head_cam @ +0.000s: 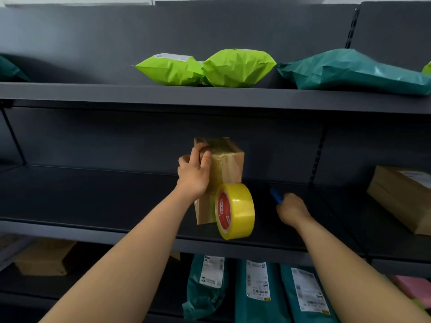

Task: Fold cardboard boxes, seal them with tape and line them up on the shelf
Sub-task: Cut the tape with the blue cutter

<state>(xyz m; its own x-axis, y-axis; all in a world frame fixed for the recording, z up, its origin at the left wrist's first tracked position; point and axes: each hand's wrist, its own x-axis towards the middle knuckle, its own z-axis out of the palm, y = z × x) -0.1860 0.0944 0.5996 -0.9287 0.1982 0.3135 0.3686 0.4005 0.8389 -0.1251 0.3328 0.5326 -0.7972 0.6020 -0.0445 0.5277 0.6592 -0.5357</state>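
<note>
One taped cardboard box (229,159) is stood upright on the shelf (93,194), gripped at its top by the left hand (194,174), likely for aligning. Tape roll (235,210) is stood on edge just before it; blue tool (275,195) is clasped by the right hand (292,209).

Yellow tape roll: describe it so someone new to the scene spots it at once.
Find the middle shelf of the dark grey metal rack. There the left hand grips a brown taped cardboard box; the glossy yellow tape roll stands on edge at that box's lower right. Nothing else there is a yellow ring with a red inner label.
</note>
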